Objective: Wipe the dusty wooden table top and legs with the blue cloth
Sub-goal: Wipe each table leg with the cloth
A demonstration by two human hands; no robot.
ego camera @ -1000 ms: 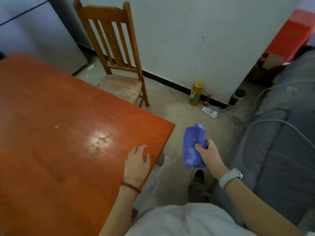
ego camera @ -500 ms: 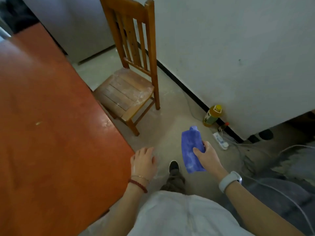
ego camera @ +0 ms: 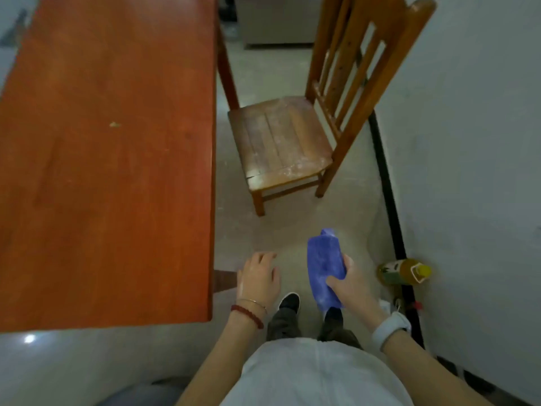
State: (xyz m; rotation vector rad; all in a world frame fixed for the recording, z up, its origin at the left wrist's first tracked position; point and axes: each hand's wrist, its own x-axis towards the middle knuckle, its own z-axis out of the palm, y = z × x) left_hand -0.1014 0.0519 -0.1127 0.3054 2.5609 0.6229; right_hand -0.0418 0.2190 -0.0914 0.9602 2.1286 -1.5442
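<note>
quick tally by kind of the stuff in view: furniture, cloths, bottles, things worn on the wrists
furniture: 2, table and chair
cloths: 1, blue cloth held in the right hand
bottles: 1, yellow-capped bottle
wrist wear: 3, red bead bracelet, thin bangle, grey watch
total: 7

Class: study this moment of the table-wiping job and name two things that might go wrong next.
1. The bottle stands on the floor by the wall, close to the right hand holding the blue cloth; a swing or step might topple it.
2. The chair stands near the table edge, so crouching to wipe legs may mean bumping it.
</note>
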